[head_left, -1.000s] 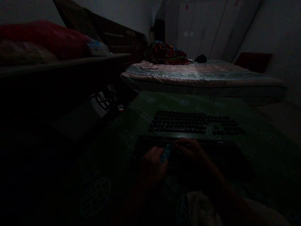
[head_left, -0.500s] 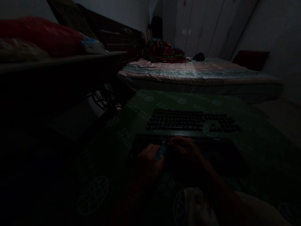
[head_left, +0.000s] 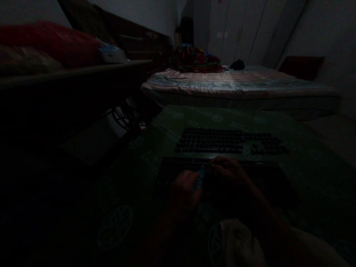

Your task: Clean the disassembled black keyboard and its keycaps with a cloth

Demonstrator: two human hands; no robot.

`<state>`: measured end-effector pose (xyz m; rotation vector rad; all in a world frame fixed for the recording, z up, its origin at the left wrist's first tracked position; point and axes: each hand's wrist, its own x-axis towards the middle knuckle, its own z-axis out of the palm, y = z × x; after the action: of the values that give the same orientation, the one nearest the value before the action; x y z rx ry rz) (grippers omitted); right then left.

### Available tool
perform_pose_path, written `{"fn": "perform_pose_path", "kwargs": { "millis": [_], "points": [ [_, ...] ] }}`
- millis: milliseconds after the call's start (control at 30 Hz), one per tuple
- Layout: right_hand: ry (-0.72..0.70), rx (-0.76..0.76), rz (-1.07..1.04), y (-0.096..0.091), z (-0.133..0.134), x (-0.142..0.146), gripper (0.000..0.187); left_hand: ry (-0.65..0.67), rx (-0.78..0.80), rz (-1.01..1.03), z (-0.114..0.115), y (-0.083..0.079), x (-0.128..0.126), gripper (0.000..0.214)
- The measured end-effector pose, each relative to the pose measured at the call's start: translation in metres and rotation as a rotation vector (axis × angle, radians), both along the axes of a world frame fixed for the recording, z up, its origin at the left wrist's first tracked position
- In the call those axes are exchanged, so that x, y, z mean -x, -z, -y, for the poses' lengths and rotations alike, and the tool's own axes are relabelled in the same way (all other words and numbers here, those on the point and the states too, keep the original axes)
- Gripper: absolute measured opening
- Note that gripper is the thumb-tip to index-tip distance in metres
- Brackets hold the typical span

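My left hand [head_left: 185,187] is closed around a small blue object [head_left: 199,180] with a pale tip; the dimness hides its exact kind. It rests over the left half of a dark keyboard base [head_left: 267,176]. Close by on the right, my right hand [head_left: 229,168] has its fingers pinched together above the same base, and whatever lies between them is too dark to make out. Beyond the base, black keycaps [head_left: 205,139] lie in rows on the green table [head_left: 150,129], set out in a keyboard's layout.
A pale cloth [head_left: 240,241] lies at the near edge, under my right forearm. Past the table stands a bed [head_left: 236,83] with a red patterned blanket [head_left: 196,59]. On the left, a shelf [head_left: 133,65] carries a red bag [head_left: 55,44]. The room is very dark.
Both hands have shifted slightly to the right along the keyboard base, the blue object moving with my left hand. The view has moved a little too.
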<state>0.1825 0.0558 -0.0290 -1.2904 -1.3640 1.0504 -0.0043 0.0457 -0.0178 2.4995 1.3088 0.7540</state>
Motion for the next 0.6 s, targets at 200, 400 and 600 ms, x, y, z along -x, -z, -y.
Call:
{"fn": "perform_pose_path", "kwargs": {
  "millis": [200,400,600],
  "points": [
    [0.038,0.030,-0.011,-0.002,0.002,-0.001,0.023,0.005,0.007,0.044,0.001,0.001,-0.002,0.015],
    [0.020,0.077,-0.063,-0.010,0.005,0.000,0.025,0.042,0.078,-0.012,0.008,-0.005,-0.005,0.009],
    [0.068,-0.001,0.018,-0.008,0.002,0.003,0.021,0.017,0.062,0.018,0.004,-0.001,-0.004,0.014]
  ]
}}
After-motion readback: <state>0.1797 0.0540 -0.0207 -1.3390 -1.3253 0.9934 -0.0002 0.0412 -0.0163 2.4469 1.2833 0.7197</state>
